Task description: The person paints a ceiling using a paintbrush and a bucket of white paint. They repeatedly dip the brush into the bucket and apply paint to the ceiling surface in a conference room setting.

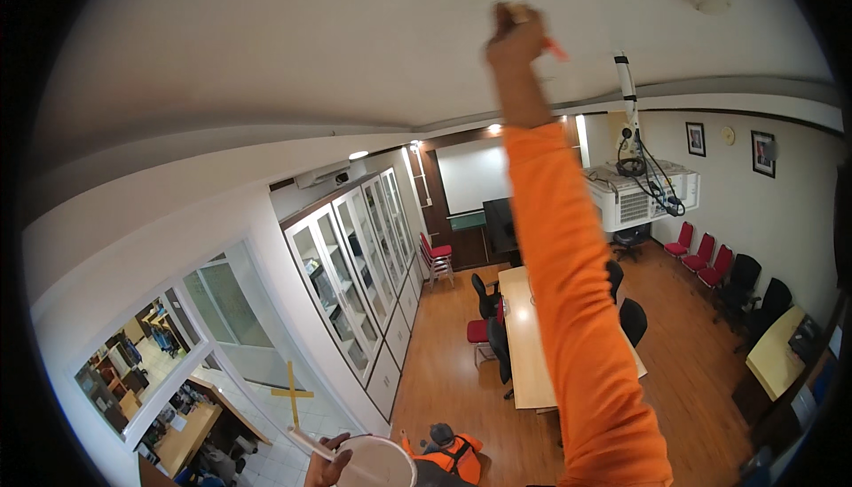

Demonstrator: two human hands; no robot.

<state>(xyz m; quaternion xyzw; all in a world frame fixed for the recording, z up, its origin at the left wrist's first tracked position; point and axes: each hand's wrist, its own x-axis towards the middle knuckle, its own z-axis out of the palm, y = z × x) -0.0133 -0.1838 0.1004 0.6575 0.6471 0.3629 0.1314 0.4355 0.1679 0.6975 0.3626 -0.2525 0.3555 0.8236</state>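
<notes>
My right hand [517,36], at the end of a raised orange sleeve, is up at the white ceiling [355,34]. Its fingers are closed around a small tool with an orange-red end [556,49]; motion blur and the hand hide the tool's kind. Low in the view, my left hand [328,462] grips the side of a round, pale container [377,462], its thumb near the rim. The container's inside looks whitish. A white bar [308,442] slants across beside the thumb; whether it belongs to the container I cannot tell.
Below, a person in orange with a dark cap [453,451] is on the wooden floor. A white projector [643,194] hangs from a ceiling pole [627,87]. A long table [524,345] with chairs stands beneath. Glass-door cabinets [351,265] line the left wall.
</notes>
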